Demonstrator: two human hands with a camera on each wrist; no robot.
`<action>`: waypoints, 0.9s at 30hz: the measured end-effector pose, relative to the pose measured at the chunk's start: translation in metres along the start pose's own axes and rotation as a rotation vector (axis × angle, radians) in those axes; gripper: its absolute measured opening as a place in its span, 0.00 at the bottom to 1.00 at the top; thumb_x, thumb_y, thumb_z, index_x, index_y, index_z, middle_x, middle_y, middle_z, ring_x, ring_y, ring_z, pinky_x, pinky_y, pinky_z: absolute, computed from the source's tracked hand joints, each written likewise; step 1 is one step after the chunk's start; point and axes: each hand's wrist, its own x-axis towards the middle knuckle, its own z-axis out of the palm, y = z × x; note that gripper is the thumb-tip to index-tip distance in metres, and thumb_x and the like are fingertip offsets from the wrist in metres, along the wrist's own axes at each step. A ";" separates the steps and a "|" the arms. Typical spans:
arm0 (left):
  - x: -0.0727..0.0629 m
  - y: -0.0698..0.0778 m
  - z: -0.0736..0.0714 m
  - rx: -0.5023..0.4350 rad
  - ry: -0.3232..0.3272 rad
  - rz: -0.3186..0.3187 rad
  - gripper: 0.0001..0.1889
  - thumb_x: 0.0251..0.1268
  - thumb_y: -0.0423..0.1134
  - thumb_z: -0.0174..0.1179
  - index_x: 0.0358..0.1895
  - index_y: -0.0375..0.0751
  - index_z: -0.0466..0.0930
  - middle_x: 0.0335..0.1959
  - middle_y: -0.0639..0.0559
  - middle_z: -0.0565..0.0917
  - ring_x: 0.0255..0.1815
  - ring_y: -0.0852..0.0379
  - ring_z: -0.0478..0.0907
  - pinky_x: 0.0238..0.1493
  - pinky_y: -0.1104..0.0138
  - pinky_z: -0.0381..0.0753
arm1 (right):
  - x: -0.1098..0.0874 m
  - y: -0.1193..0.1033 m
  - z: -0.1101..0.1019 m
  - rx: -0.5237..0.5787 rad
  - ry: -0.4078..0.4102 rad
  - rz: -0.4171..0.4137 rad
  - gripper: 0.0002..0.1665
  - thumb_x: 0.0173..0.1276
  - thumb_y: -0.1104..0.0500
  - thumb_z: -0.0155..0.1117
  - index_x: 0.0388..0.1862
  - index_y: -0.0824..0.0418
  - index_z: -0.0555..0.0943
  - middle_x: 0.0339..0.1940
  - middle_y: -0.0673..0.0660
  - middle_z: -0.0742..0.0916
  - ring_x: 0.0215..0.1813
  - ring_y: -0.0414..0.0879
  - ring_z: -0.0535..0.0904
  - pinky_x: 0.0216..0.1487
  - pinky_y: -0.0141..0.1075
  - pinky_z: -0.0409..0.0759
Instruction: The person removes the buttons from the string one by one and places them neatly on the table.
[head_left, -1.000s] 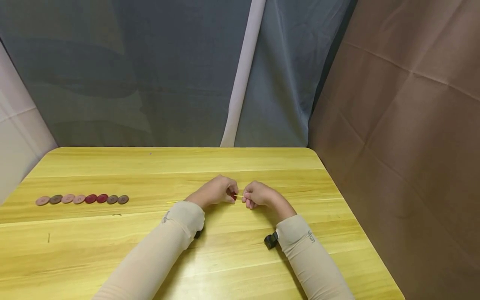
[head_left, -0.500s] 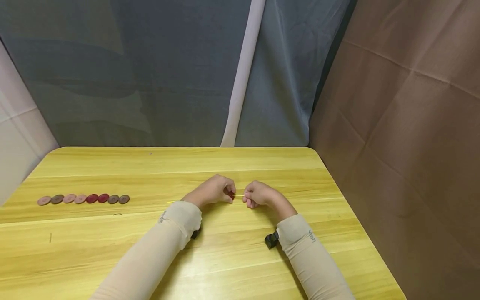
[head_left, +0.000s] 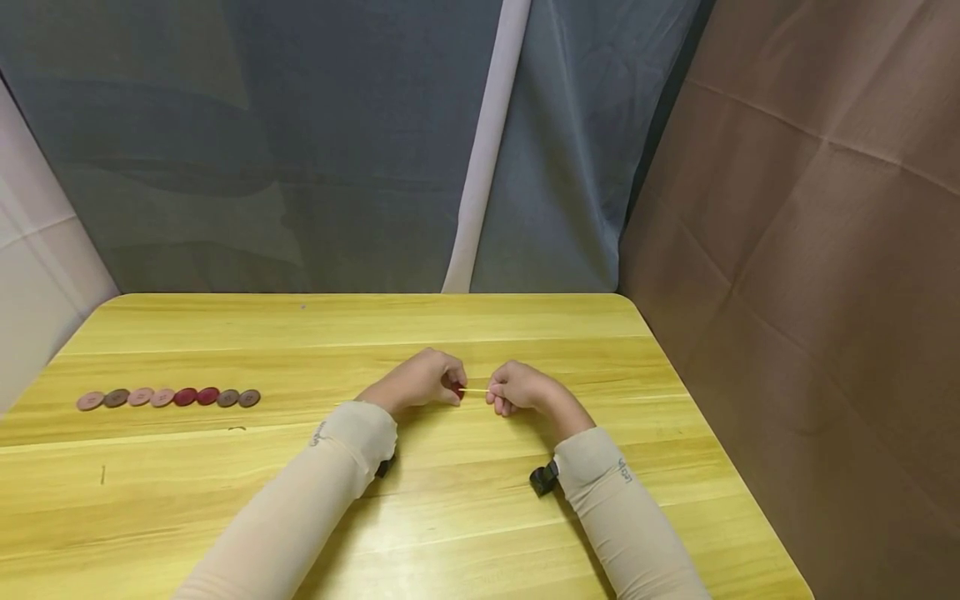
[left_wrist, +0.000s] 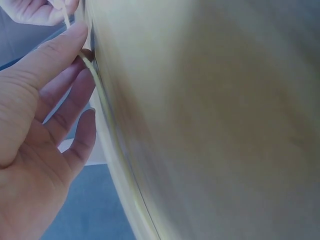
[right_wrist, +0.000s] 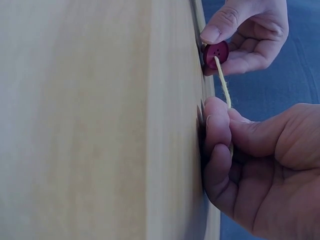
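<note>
Above the middle of the table, my left hand (head_left: 420, 382) pinches a dark red button (right_wrist: 216, 54) between thumb and fingers, its face turned toward the right hand. A strand of yellow yarn (right_wrist: 224, 85) comes out through one of the button's holes. Just to the right, my right hand (head_left: 525, 388) pinches that yarn between thumb and forefinger, the other fingers curled in. Between the two hands the yarn looks nearly straight. In the left wrist view, more yarn (left_wrist: 106, 102) trails back from the left fingertips along the table.
A row of several buttons (head_left: 186, 397) in pink, brown and dark red lies at the left of the wooden table (head_left: 375, 533). Grey cloth (head_left: 337, 167) hangs behind the table, brown cloth (head_left: 825, 292) along its right side.
My left hand has slid a little to the left with the button, so more yarn shows between the hands. The right hand has hardly moved. The yarn tail beside the left sleeve has gone from view.
</note>
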 end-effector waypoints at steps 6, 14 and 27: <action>-0.003 0.000 -0.002 0.009 0.001 -0.005 0.09 0.56 0.32 0.76 0.38 0.40 0.87 0.32 0.56 0.86 0.35 0.62 0.80 0.44 0.66 0.81 | 0.000 0.000 0.000 0.006 0.002 0.004 0.18 0.81 0.67 0.48 0.31 0.67 0.81 0.20 0.55 0.81 0.22 0.43 0.76 0.27 0.31 0.76; -0.007 -0.004 -0.005 0.020 0.012 0.018 0.08 0.56 0.32 0.75 0.38 0.40 0.86 0.33 0.53 0.87 0.35 0.62 0.80 0.43 0.66 0.81 | 0.000 0.000 0.000 -0.002 0.000 0.002 0.18 0.81 0.66 0.49 0.31 0.67 0.81 0.20 0.55 0.81 0.23 0.43 0.76 0.27 0.31 0.76; -0.012 -0.013 -0.011 -0.038 0.019 -0.018 0.09 0.54 0.31 0.76 0.37 0.39 0.87 0.31 0.55 0.87 0.34 0.62 0.80 0.43 0.65 0.82 | 0.001 0.001 -0.001 -0.003 -0.007 0.004 0.18 0.81 0.66 0.49 0.31 0.66 0.81 0.20 0.55 0.81 0.23 0.44 0.76 0.28 0.31 0.76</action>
